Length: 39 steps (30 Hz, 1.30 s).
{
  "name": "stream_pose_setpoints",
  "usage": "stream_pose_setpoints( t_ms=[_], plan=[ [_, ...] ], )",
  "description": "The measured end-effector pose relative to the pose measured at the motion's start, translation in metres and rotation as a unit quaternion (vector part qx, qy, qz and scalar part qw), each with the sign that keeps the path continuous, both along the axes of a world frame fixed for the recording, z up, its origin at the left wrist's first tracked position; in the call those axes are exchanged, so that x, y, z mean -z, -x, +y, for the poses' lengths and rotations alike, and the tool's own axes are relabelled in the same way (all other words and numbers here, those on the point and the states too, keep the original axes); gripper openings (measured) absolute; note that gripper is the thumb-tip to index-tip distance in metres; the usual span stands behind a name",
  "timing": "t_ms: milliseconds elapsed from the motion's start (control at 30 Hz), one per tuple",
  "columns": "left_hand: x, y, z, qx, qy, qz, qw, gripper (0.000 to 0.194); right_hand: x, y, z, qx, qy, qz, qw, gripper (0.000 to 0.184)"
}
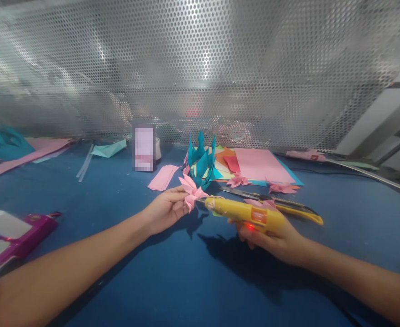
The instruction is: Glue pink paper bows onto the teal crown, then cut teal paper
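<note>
The left hand [167, 209] pinches a pink paper flower [192, 193]; the right hand [271, 238] grips a yellow glue gun [242, 212] (red light glowing).

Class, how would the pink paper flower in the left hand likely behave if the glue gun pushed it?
The pink paper flower would probably flex, since it looks thin. Its folds may add stiffness, though the pointed tips could bend. Pinched at one side by the left hand, it might swivel.

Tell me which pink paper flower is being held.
The flower in the left hand, at the tip of the yellow glue gun; the other flowers lie on the table.
</note>
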<state>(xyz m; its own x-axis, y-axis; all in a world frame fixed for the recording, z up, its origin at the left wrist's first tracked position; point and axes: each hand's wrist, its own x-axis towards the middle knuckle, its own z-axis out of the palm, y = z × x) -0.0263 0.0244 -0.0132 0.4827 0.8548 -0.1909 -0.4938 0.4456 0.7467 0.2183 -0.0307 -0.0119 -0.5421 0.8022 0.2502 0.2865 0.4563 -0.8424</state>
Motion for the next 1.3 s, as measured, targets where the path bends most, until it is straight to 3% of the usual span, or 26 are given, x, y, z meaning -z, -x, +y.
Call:
stream_pose_setpoints(
  t_ms=[200,633,1067,1300],
  plan=[
    [-0.0001,-0.0039,-0.0025,0.008,-0.04,0.022,0.999,0.013,-0.0005,0.0027,0.002,-0.006,0.0,0.005,1.0,0.029],
    [0.0017,-0.0067,-0.0057,0.005,-0.085,0.055,0.995,0.009,-0.006,0.0041,-0.0008,0.021,-0.042,-0.054,0.997,0.04],
    [0.0017,-0.007,-0.0056,-0.003,-0.077,0.05,0.996,0.007,-0.0087,0.0059,0.0008,0.023,-0.055,-0.058,0.997,0.032],
    [-0.0016,-0.006,-0.0047,-0.002,-0.049,0.026,0.998,0.01,-0.0071,0.0052,-0.0012,0.025,-0.029,-0.049,0.998,0.039]
  ],
)
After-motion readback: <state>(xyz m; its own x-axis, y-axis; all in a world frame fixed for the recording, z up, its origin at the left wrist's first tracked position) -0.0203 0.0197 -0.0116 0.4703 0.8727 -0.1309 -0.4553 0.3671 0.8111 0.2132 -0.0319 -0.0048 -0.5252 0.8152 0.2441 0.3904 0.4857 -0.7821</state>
